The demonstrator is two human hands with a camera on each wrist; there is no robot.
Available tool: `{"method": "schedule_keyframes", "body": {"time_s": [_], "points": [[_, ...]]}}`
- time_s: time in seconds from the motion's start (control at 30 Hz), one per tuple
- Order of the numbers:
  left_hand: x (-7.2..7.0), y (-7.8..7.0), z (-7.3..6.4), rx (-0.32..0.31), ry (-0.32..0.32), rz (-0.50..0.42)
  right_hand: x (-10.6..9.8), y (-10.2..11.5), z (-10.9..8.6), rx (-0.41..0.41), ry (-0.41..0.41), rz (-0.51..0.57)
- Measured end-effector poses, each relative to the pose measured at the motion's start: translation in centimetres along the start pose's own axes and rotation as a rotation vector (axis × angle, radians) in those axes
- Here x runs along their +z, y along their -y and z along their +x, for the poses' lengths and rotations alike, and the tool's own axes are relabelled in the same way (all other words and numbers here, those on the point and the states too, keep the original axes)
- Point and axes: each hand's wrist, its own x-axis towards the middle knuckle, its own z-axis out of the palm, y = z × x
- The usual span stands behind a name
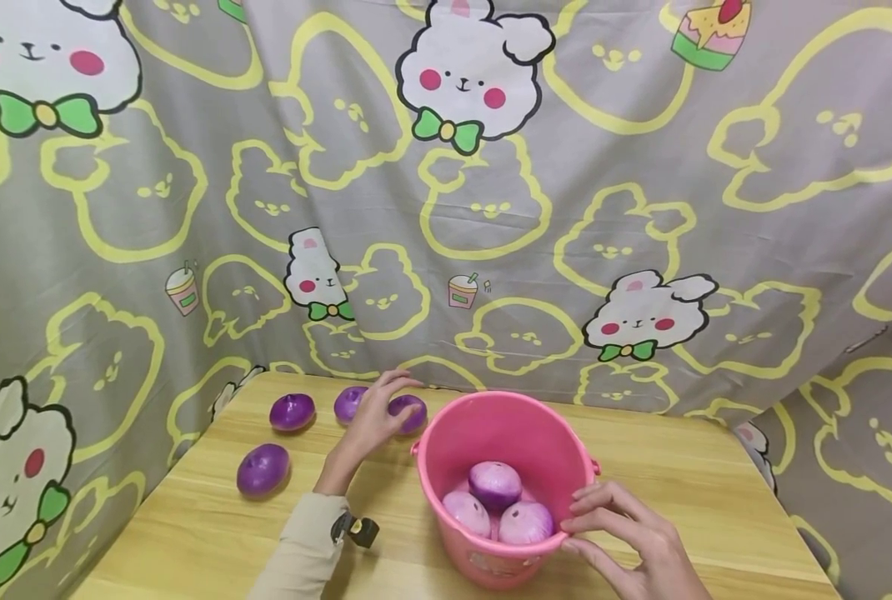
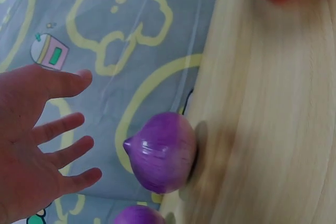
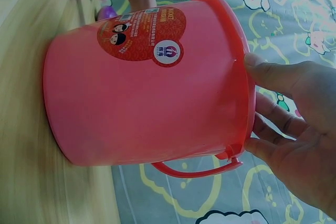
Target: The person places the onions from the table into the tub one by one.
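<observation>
My left hand (image 1: 371, 421) reaches over the back of the table with fingers spread, holding nothing. Close beside its fingers lies a shiny purple onion (image 1: 408, 414); another onion (image 1: 350, 403) is partly hidden behind the hand. In the left wrist view, the open palm faces an onion (image 2: 163, 152) with a pointed tip. The pink bucket (image 1: 498, 560) stands upright to the right, and my right hand (image 1: 633, 533) pinches its rim between thumb and fingers. Inside, three paler onions show: one onion (image 1: 494, 485) behind, an onion (image 1: 466, 514) and an onion (image 1: 526, 522) in front.
Two more purple onions, one onion (image 1: 292, 412) behind and one onion (image 1: 263, 470) nearer, lie at the left of the wooden table (image 1: 663, 467). A patterned curtain (image 1: 491, 208) hangs along the table's back edge. The bucket's handle (image 3: 199, 172) hangs down its far side.
</observation>
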Motion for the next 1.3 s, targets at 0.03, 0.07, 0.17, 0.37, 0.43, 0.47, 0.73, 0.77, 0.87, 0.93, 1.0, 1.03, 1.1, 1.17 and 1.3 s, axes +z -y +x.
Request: {"method": "schedule_keyframes", "body": {"time_s": [0.03,0.07,0.17,0.37,0.43,0.47,0.73,0.77,0.87,0.93,1.0,1.03,1.1,1.17,1.3], "points": [[0.1,0.1,0.0,-0.008,0.005,0.0,0.0,0.0,0.0,0.005,0.001,-0.003],[0.1,0.3,0.0,-0.014,0.01,0.002,0.0,0.0,0.0,0.007,0.0,-0.005],[0.4,0.7,0.1,-0.022,0.021,0.007,0.0,0.0,-0.1,0.004,-0.003,-0.003],[0.9,1.4,0.0,-0.027,0.035,-0.004,0.0,-0.1,-0.1,-0.001,-0.008,-0.006],[1.0,1.7,0.0,-0.029,0.041,-0.001,0.1,-0.2,-0.1,-0.004,-0.008,-0.004],[1.1,1.9,-0.1,-0.028,0.044,0.0,0.1,-0.2,-0.2,-0.003,-0.008,-0.004],[1.8,2.7,-0.2,-0.028,0.053,-0.014,0.0,-0.1,-0.2,0.022,-0.002,-0.008],[1.8,2.7,-0.2,-0.031,0.057,-0.014,0.0,0.0,-0.1,0.021,-0.003,-0.006],[2.2,3.0,-0.3,-0.034,0.061,-0.008,-0.1,0.0,-0.2,0.013,-0.009,0.001],[2.4,3.1,-0.4,-0.036,0.056,-0.009,-0.1,-0.1,-0.2,-0.005,-0.012,0.017],[2.4,3.3,-0.6,-0.041,0.051,-0.012,0.0,-0.2,-0.1,-0.019,-0.012,0.033],[2.4,3.3,-0.6,-0.045,0.05,-0.012,0.0,-0.2,-0.1,-0.029,-0.014,0.043],[2.4,3.5,-0.8,-0.049,0.053,-0.007,0.0,-0.2,0.0,-0.04,-0.014,0.057],[2.5,3.5,-0.9,-0.053,0.063,-0.004,0.0,-0.2,0.0,-0.044,-0.014,0.057],[2.8,3.6,-0.8,-0.063,0.078,0.01,-0.1,-0.3,0.0,-0.036,-0.015,0.044]]}}
